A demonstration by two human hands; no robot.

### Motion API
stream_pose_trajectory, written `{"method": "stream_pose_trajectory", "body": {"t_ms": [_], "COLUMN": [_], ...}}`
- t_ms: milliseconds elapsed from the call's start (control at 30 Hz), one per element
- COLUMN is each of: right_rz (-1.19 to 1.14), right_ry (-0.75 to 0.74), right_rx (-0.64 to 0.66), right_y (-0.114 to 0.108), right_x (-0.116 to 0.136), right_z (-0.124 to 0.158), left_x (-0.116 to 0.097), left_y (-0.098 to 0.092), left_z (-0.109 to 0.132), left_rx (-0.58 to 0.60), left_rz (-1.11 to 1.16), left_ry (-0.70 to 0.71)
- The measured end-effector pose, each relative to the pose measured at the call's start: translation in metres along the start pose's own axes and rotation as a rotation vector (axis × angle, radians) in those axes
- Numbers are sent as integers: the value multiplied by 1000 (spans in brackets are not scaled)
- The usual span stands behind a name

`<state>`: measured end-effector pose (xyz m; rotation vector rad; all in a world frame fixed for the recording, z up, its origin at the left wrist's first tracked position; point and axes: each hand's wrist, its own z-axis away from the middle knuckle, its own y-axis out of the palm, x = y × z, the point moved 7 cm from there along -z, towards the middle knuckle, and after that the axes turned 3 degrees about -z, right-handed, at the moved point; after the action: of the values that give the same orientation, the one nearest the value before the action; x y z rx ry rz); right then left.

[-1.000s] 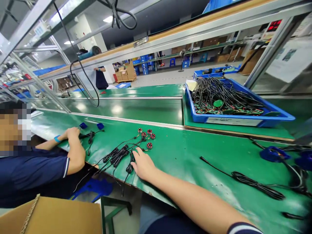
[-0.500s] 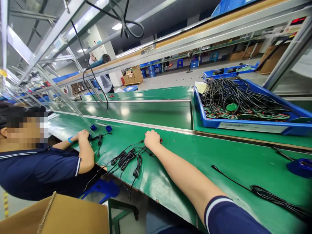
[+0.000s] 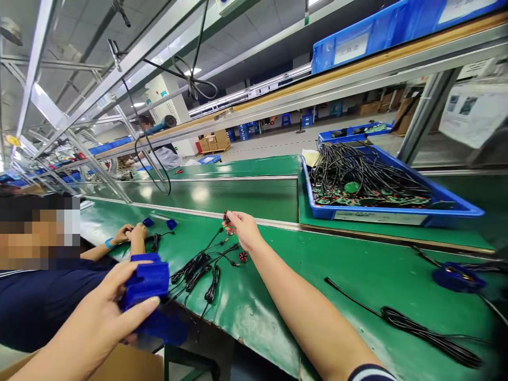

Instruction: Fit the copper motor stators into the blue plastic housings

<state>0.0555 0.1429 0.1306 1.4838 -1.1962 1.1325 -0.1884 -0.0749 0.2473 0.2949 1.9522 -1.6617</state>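
Observation:
My left hand (image 3: 105, 309) grips a blue plastic part (image 3: 150, 280) with fingers and thumb, in front of the table's near edge at the left. Further out, my right hand (image 3: 246, 232) pinches a small round part with red and dark spots (image 3: 226, 216), held just above the table. A similar small round part (image 3: 243, 256) lies below that hand, by the end of a thin lead. Several bundled black cables (image 3: 198, 267) lie between my hands. Whether the pinched part is joined to a cable, I cannot tell.
A blue bin (image 3: 397, 214) of wired circuit boards stands at the back right. Another blue part (image 3: 456, 278) and a coiled black cable (image 3: 432, 333) lie right on the green table (image 3: 301, 296). A co-worker's hands (image 3: 135, 233) are at the left, near two small blue parts.
My left hand has come into view with the blue plastic part. My right hand has risen slightly and now pinches the round part in its fingertips. The view has shifted to the right.

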Motion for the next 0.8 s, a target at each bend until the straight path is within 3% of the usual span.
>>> {"method": "stream_pose_trajectory", "body": {"t_ms": [67,167,267,367,433,500,567,667,800], "right_rz": [-361,-748,-574,-30,440,859,1145,1282,1189], "right_ry": [-65,-165,-324,-445,-416,-265,-24,141,132], "right_rx": [9,-1,-153,-373,-353,-151,43,141,134], "right_y": [-24,-82,-159,-214,-216,-198,-184,-175,-178], "right_x": [33,84,121,127,104,53,-8,-59,-64], "right_z": [16,46,87,135,160,173,181,186,187], "left_x": [-32,-78,-116,-142,-149,-155,-158,-162,-168], "left_y": [17,43,89,169,232,288,329,359,360], "left_z": [-13,-38,-53,-55,-55,-58,-66,-80,-86], "left_rx": [76,83,97,223,354,433,455,475,442], "left_rz": [73,89,-18,-142,-224,-332,-431,-509,-581], "left_ry": [41,95,276,528,594,613,608,600,608]}}
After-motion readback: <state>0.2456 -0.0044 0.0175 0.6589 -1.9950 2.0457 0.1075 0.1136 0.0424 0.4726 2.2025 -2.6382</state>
